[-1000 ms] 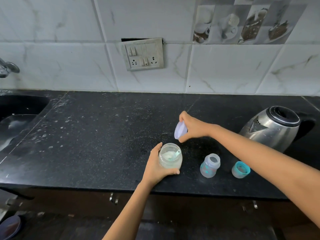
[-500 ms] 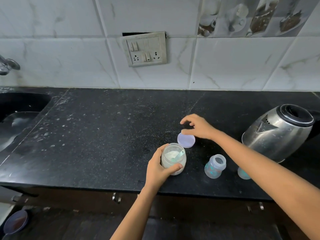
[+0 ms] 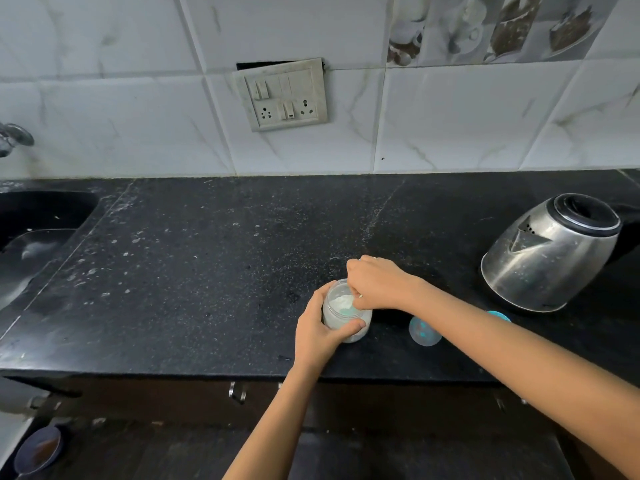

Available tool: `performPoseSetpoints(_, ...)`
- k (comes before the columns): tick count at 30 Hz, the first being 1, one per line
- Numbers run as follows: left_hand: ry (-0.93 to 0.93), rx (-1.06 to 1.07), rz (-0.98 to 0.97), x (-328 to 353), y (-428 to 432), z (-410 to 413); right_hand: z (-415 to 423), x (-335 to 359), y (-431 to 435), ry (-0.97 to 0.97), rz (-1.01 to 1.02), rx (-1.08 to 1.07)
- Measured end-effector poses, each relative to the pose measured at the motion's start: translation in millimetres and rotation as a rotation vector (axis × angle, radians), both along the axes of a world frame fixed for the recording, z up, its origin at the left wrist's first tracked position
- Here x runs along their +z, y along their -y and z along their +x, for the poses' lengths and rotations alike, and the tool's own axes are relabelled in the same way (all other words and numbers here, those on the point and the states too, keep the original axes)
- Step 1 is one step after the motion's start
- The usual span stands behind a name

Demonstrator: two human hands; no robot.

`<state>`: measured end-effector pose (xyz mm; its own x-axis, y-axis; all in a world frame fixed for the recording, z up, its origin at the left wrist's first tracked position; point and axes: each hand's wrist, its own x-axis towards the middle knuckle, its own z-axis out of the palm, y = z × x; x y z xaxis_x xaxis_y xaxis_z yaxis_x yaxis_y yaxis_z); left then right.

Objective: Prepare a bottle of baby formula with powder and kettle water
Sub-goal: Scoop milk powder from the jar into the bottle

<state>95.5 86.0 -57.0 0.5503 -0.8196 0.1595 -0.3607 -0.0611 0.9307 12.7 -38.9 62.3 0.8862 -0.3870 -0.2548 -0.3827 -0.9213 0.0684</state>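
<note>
Fingers of the left hand (image 3: 317, 332) wrap around the small clear plastic jar of white powder (image 3: 346, 313), thumb across its front, forearm rising from 6 o'clock. The right hand (image 3: 379, 284) bends down over the jar's open mouth, fingertips pinched on the teal scoop (image 3: 347, 309). At the jar's 3 o'clock, the translucent baby bottle (image 3: 424, 330) stands on the black speckled counter (image 3: 207, 271); the steel kettle (image 3: 550, 254) sits at 2 o'clock.

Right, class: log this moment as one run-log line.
step: scooping powder | left hand: gripping powder jar | right hand: fingers in jar at scoop | baby bottle: open, waiting | kettle: untouched
</note>
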Motion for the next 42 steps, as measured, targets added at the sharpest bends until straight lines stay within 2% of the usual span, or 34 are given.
performPoseSetpoints(4,0.003,0.004,0.007,1.2,-1.0,-1.3,6.4,-7.3,-9.9,0.019,-0.063,-0.069)
performPoseSetpoints(8,-0.017,0.007,0.029,1.0,-1.2,-1.8,10.3,-14.8,-18.4,0.158,0.301,-0.251)
performPoseSetpoints(15,-0.034,0.027,0.053,3.2,-2.8,-3.1,7.7,-1.0,-14.3,0.429,0.477,-0.472)
performPoseSetpoints(23,-0.038,0.029,0.077,4.9,-3.5,-4.5,8.4,5.9,-23.7,0.471,0.522,-0.454)
performPoseSetpoints(29,-0.053,0.003,0.058,12.0,-7.0,-5.0,-11.4,10.2,-11.7,0.566,0.583,-0.566)
performPoseSetpoints(35,-0.062,-0.003,0.06,12.1,-7.2,-5.3,-28.4,4.2,-5.1,0.499,0.394,-0.593)
performPoseSetpoints(42,-0.055,-0.007,0.075,12.5,-7.6,-6.3,-33.7,3.7,-0.9,0.537,0.55,-0.709)
